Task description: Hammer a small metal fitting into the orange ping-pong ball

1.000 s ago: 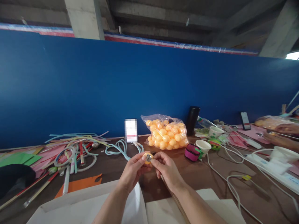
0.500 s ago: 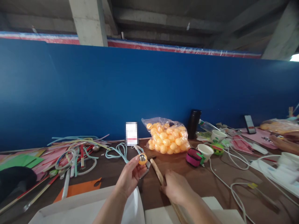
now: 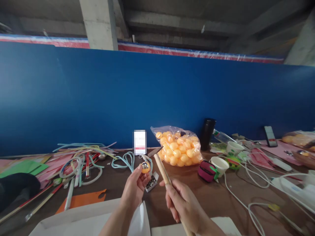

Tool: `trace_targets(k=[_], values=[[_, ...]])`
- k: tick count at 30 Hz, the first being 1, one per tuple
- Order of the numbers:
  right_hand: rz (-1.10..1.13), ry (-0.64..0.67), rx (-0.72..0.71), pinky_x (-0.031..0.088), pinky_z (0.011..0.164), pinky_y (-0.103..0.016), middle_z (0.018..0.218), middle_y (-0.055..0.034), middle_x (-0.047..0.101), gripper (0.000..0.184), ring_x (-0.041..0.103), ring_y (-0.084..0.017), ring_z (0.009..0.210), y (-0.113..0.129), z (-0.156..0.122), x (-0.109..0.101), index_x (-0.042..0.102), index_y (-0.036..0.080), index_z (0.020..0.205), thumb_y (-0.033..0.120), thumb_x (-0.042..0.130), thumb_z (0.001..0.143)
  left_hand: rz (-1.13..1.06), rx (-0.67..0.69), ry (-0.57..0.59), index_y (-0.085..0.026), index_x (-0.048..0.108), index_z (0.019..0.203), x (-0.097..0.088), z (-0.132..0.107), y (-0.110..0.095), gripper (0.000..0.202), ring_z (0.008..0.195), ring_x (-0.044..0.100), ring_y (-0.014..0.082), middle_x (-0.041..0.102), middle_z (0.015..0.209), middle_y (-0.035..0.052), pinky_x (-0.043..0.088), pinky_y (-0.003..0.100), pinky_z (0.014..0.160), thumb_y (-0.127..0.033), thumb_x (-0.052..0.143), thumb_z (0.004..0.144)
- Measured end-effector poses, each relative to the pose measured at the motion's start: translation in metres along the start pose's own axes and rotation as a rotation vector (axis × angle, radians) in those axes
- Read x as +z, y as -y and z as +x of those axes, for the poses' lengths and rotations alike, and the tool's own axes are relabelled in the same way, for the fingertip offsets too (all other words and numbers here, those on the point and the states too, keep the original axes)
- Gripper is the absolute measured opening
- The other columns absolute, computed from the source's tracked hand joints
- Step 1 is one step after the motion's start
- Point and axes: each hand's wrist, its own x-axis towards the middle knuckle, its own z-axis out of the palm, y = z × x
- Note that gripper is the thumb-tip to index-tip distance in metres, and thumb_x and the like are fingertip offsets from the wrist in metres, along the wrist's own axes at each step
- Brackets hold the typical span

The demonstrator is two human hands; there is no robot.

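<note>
My left hand [image 3: 134, 188] pinches a small orange ball [image 3: 145, 167] with a shiny metal piece on top, held up above the brown table [image 3: 221, 200]. My right hand [image 3: 182, 201] is wrapped round the wooden handle of a small hammer [image 3: 161, 170], whose metal head points left just above the ball. A small box of metal bits [image 3: 151, 183] lies on the table right under the ball. Behind it stands a clear bag of orange balls [image 3: 178, 147].
Coloured strips and tubes [image 3: 78, 160] are piled at the left, with an orange sheet [image 3: 82, 200] and a white box [image 3: 86, 219] near me. A pink pouch [image 3: 207, 170], paper cups [image 3: 220, 164], a black bottle [image 3: 208, 134], white cables [image 3: 248, 193] and a phone [image 3: 270, 136] fill the right.
My right hand left the ball, went down to the table, took hold of the hammer and raised it beside the ball. My left hand kept hold of the ball.
</note>
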Motion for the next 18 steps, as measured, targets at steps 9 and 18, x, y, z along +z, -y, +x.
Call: trace_targets(k=[9,18], values=[[-0.148,0.064,-0.074,0.030,0.034,-0.019,0.055,0.0026,0.054,0.052,0.044,-0.008,0.033,-0.011,-0.001,0.006,0.057,0.017,0.107,0.062,0.036,0.090,-0.047,0.074,-0.079,-0.010,0.064,0.086,-0.006,0.006,0.000,0.012,0.063,0.063,0.0108,0.068,0.077,0.0085,0.057,0.021,0.062,-0.017,0.055,0.088],[-0.251,0.000,-0.133,0.039,0.046,-0.023,0.050,-0.0016,0.058,0.054,0.054,-0.015,0.043,-0.025,0.004,0.016,0.062,0.016,0.102,0.062,0.034,0.090,-0.036,0.080,-0.096,-0.009,0.065,0.090,-0.012,0.009,-0.004,0.013,0.065,0.063,0.0113,0.067,0.077,0.0080,0.057,0.021,0.062,-0.019,0.056,0.088]])
